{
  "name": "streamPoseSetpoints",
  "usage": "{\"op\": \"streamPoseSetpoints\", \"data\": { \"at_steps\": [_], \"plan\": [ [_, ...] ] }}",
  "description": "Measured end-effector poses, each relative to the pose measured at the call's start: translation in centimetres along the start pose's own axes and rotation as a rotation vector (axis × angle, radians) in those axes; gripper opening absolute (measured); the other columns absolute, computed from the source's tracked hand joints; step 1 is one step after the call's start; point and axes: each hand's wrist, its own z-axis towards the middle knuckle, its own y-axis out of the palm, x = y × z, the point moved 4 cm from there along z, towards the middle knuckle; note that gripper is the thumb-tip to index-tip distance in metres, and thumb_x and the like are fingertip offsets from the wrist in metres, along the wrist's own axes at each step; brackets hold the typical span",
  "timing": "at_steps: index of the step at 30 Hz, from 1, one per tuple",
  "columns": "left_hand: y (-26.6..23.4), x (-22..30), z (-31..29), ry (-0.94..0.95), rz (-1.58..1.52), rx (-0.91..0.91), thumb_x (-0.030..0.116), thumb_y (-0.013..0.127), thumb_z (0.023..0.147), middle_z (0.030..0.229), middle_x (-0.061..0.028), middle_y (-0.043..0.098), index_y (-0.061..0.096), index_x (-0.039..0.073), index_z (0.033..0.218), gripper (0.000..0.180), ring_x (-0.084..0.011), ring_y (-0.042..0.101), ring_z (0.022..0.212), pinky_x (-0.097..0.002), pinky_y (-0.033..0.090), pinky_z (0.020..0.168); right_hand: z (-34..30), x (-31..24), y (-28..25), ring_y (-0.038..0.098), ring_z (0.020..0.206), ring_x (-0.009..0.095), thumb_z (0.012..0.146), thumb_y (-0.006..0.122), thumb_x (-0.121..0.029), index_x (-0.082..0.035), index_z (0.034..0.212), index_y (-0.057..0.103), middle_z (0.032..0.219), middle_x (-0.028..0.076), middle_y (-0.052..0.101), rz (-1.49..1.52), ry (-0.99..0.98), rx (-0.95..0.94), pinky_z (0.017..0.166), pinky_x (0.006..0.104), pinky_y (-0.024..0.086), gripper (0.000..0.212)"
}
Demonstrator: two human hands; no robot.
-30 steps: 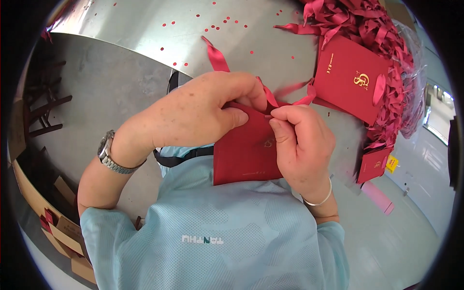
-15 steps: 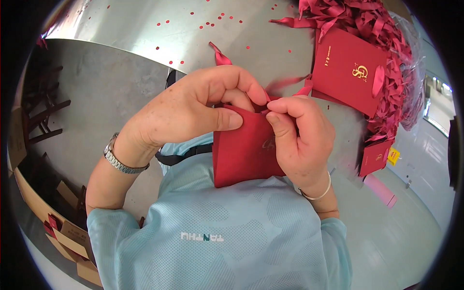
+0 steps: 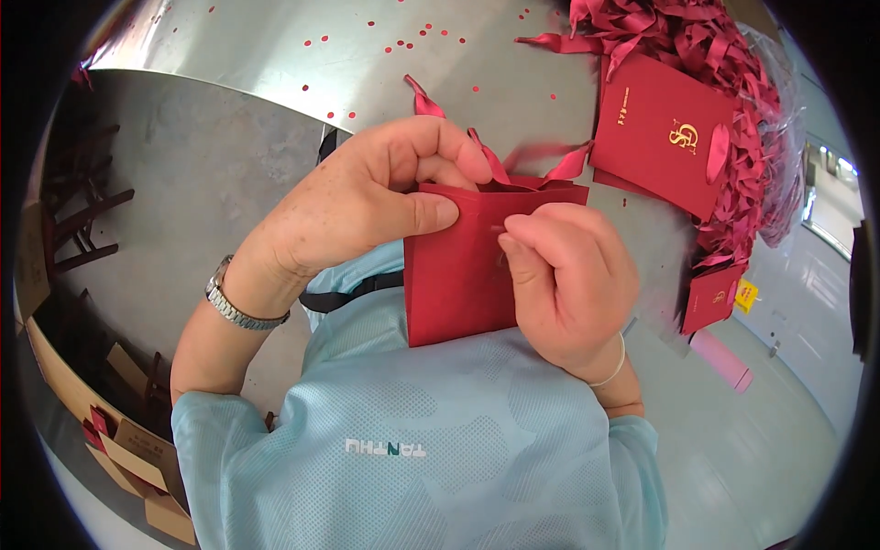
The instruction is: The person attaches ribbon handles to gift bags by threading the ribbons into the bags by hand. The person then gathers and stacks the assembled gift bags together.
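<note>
1. Left hand (image 3: pixel 357 197): pinching the top edge of the red bag (image 3: pixel 458 275) near its left corner, thumb on the front face, fingers behind the thumb at the mouth. This grip matches the earlier frame.
2. Right hand (image 3: pixel 573 280): thumb and forefinger brought together in front of the bag, apparently pinching a thin sliver (image 3: pixel 498 227), too small to identify. In the earlier frame these fingertips were at the rim; they now sit lower, below it.
3. Bag: upright against the person's front, close to the shirt (image 3: pixel 440 440). The right part of its rim, earlier covered by the fingers, is now exposed.
4. Ribbon (image 3: pixel 566 165): red, rising behind the rim; more of it shows than earlier.
5. Counter (image 3: pixel 513 64): a flat bag (image 3: pixel 665 147) lies beside a heap of red ribbons (image 3: pixel 697 37), with red dots (image 3: pixel 476 89) scattered to the left. These appear unchanged.
</note>
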Motion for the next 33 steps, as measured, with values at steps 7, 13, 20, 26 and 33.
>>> {"op": "streamPoseSetpoints", "data": {
  "at_steps": [7,13,20,26,33],
  "plan": [
    [0.0,-0.3,-0.3,0.054,-0.040,0.008,-0.008,0.063,0.083,0.108,-0.0055,0.063,0.054,0.001,0.113,0.033,-0.0085,0.059,0.098,-0.0205,0.048,0.082,-0.2,-0.4,0.9,0.061,0.064,0.020,0.073,0.070,0.008,0.000,0.085,0.062,0.075,0.010,0.063,0.080,0.084,-0.075,0.053,0.0275,0.048,0.017],
    [0.1,-0.2,-0.9,0.062,0.000,0.030,-0.009,0.065,0.081,0.108,-0.0050,0.063,0.055,0.000,0.114,0.036,-0.0090,0.059,0.099,-0.0217,0.049,0.083,-0.2,-0.4,1.2,0.061,0.060,0.022,0.069,0.072,0.004,-0.004,0.080,0.061,0.072,0.008,0.061,0.118,0.118,-0.013,0.050,0.0296,0.048,0.018],
    [0.0,0.4,-1.2,0.027,0.121,0.072,-0.009,0.067,0.079,0.103,-0.0037,0.066,0.063,0.000,0.108,0.031,-0.0088,0.061,0.094,-0.0223,0.051,0.082,-0.4,-0.2,1.5,0.061,0.061,0.022,0.070,0.071,0.005,-0.003,0.081,0.061,0.073,0.008,0.062,0.121,0.148,-0.037,0.051,0.0300,0.048,0.017],
    [0.0,0.4,-1.2,-0.038,0.081,0.115,-0.011,0.066,0.078,0.101,-0.0050,0.067,0.065,-0.001,0.105,0.029,-0.0098,0.063,0.090,-0.0228,0.053,0.079,-0.2,-0.3,1.7,0.061,0.060,0.022,0.071,0.071,0.004,-0.003,0.081,0.061,0.073,0.008,0.061,0.149,0.138,-0.027,0.051,0.0299,0.048,0.017],
    [0.8,1.1,-1.2,-0.062,0.178,0.211,-0.015,0.063,0.077,0.094,-0.0056,0.069,0.068,-0.002,0.101,0.027,-0.0103,0.064,0.084,-0.0228,0.054,0.076,0.6,-0.7,1.5,0.057,0.057,0.020,0.073,0.068,0.005,-0.002,0.078,0.061,0.068,0.008,0.060,0.044,0.194,-0.156,0.050,0.0295,0.045,0.011]
  ]
}}
